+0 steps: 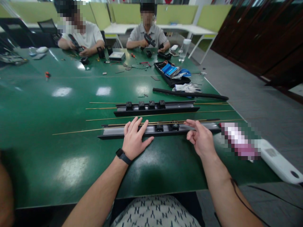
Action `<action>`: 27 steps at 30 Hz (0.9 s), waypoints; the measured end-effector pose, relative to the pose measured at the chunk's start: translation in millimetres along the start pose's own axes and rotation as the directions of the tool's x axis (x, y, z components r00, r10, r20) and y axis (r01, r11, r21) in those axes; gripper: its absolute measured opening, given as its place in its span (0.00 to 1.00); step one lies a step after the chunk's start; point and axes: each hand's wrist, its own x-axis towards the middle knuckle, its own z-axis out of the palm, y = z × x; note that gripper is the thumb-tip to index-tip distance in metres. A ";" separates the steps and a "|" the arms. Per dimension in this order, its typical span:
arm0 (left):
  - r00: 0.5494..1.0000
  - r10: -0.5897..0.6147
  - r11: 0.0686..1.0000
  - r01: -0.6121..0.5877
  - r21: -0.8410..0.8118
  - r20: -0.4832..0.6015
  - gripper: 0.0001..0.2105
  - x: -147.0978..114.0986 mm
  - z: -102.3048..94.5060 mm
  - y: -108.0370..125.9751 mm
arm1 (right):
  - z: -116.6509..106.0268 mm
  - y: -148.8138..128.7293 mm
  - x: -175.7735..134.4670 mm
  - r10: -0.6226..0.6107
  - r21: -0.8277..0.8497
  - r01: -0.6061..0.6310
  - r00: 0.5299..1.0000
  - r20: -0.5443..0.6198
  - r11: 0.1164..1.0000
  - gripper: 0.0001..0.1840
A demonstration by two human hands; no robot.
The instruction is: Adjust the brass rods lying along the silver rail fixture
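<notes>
A black channel (142, 133) with a silvery inside lies lengthwise in front of me, with small black blocks (175, 125) in it. Thin brass-coloured rods (165, 122) run along its top. My left hand (135, 138), a dark watch on its wrist, rests with spread fingers over the left half of the channel, fingertips at the rods. At the right half, my right hand (201, 136) reaches its index finger out onto the rods, the other fingers loosely bent and the thumb apart. Behind lies a second channel (156, 111) with several black blocks, rods sticking out at both ends.
A black foam tube (189, 94), gloves (187, 88) and a black tray (169, 80) with blue items lie beyond. To my right are a blurred-out pink object (239, 140) and a white device (276, 162). Two people work across the green table (78, 176) with power drills (149, 40).
</notes>
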 end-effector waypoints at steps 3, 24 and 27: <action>1.000 0.005 1.000 -0.005 0.004 -0.001 0.32 -0.1 -0.3 -0.2 | -1.8 -0.8 1.9 -0.017 0.016 0.018 0.998 -0.057 1.000 0.20; 1.000 -0.004 1.000 0.004 -0.002 -0.002 0.32 -0.4 -0.1 0.0 | -2.2 0.2 1.0 -0.042 -0.002 0.042 0.999 -0.030 0.999 0.18; 1.000 -0.002 1.000 0.002 -0.001 0.002 0.32 -0.3 -0.5 0.2 | -0.1 0.6 -2.3 -0.029 -0.023 0.029 0.999 0.033 0.999 0.19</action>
